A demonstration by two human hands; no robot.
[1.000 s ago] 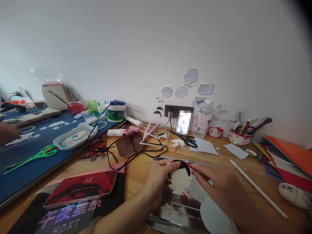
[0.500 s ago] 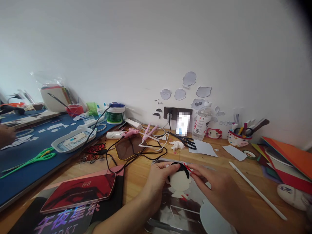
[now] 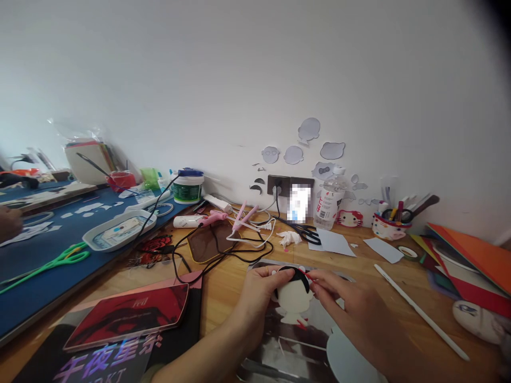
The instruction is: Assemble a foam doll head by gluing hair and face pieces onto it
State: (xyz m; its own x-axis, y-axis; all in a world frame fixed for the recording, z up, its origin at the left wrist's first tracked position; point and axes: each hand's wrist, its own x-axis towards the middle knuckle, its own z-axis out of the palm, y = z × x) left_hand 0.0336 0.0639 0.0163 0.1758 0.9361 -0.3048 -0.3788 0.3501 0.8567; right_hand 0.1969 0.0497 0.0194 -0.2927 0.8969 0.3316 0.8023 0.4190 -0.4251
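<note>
A cream head-shaped cutout [image 3: 294, 299] with black hair at its top and small red pieces by its neck is held up in front of me. My left hand [image 3: 265, 290] pinches its upper left edge, thumb lying on the black hair piece [image 3: 300, 282]. At the upper right edge, my right hand [image 3: 339, 292] closes thumb and fingertips on a thin red strip [image 3: 305, 273] that touches the cutout there. Below lies a grey, glossy sheet [image 3: 293, 354], with a pale blue rounded piece [image 3: 347, 354] beside my right wrist.
Two pink glue guns [image 3: 213, 217] with tangled cords lie ahead. Black scissors [image 3: 307, 234], a water bottle [image 3: 330, 199] and a pen holder [image 3: 389, 227] stand or lie near the wall. A white stick [image 3: 421, 311] rests at right. Another person's hand [image 3: 8, 223] is at far left.
My right fingertips and the red strip have shifted slightly, with the strip now closer along the cutout's upper right edge. My left hand keeps its hold.
</note>
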